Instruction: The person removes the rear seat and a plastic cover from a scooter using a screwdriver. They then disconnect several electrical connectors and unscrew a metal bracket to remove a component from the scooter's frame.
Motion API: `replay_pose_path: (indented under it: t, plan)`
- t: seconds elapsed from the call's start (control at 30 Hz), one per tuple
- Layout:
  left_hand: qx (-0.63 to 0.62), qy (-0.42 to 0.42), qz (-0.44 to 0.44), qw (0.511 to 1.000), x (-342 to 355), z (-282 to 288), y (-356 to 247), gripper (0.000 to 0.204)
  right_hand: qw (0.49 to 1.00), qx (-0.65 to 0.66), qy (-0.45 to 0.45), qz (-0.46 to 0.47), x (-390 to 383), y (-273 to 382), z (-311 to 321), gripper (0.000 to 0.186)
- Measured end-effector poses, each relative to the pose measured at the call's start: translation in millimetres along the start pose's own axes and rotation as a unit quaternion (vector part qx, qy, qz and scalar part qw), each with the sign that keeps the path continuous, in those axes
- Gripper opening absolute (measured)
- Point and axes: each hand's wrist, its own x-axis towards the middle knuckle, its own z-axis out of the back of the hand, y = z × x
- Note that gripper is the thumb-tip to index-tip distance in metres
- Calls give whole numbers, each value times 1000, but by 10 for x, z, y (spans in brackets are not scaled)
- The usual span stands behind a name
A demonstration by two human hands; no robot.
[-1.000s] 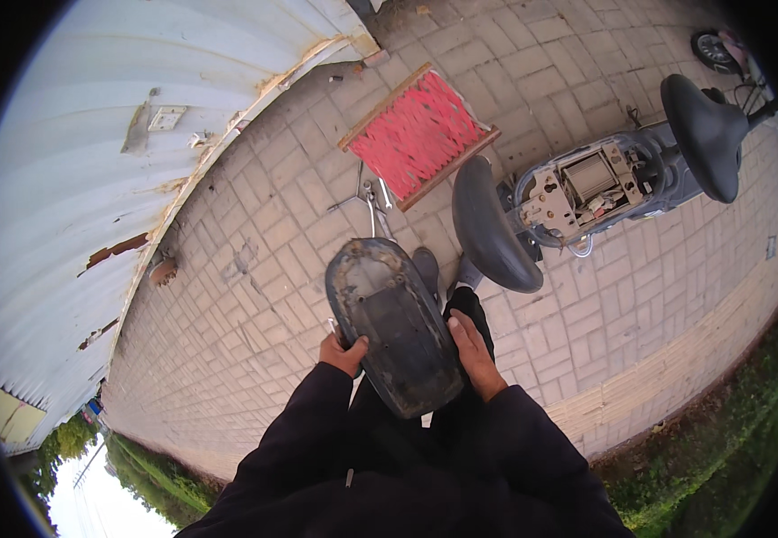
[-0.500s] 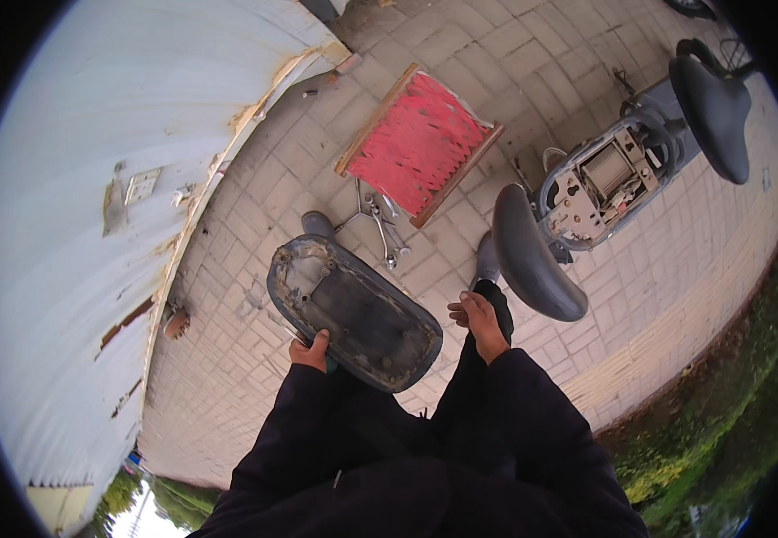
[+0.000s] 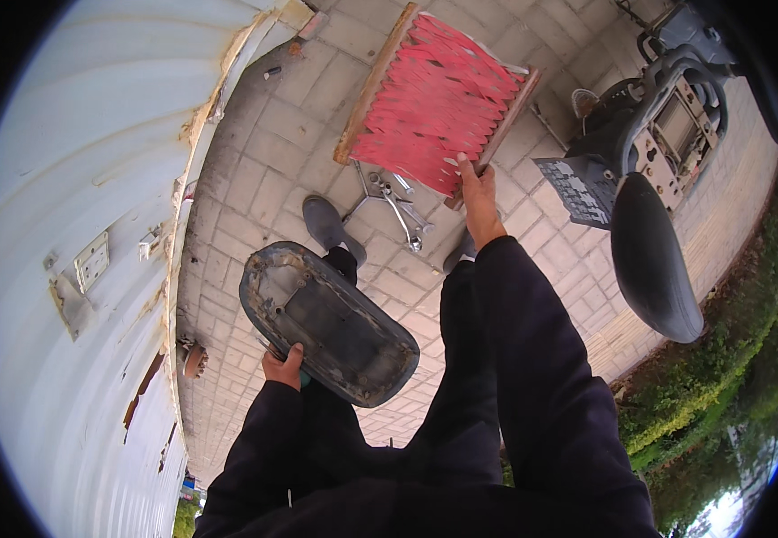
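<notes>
My left hand [image 3: 283, 366] grips the near-left edge of a scooter seat [image 3: 335, 327], its worn underside facing up. A bit of green, part of something I cannot make out, shows beside that hand. My right hand [image 3: 479, 199] is at the near right corner of a low stool [image 3: 438, 99] with a red woven top and wooden side rails. Its fingers bend over the rail and straps there. Several metal wrenches [image 3: 396, 204] lie on the paving at the stool's near side, close to my shoes.
To the right stands a scooter [image 3: 676, 134] with its inner frame exposed, a black padded part [image 3: 653, 260] at its near end and a plate [image 3: 577, 190] at its side. A white corrugated metal wall [image 3: 75, 197] runs along the left. A hedge [image 3: 721, 394] borders the right.
My right hand has moved forward from beside my leg to the stool's corner. The seat stays in my left hand. My view has shifted, with the scooter farther right.
</notes>
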Motion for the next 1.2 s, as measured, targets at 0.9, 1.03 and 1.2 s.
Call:
replay_pose_path:
  t: [0.9, 1.03, 1.2]
  plan:
    - [40, 54, -147, 987, 71, -1087, -2132, 25, 952, -264, 101, 120, 17, 106, 1233, 34]
    - [70, 117, -169, 976, 673, -1344, -2451, 25, 922, -365, 74, 105, -38, 1, 1184, 39]
    - [95, 154, -135, 974, 1067, -1295, -2780, 26, 887, -428, 118, 129, -123, -60, 948, 44]
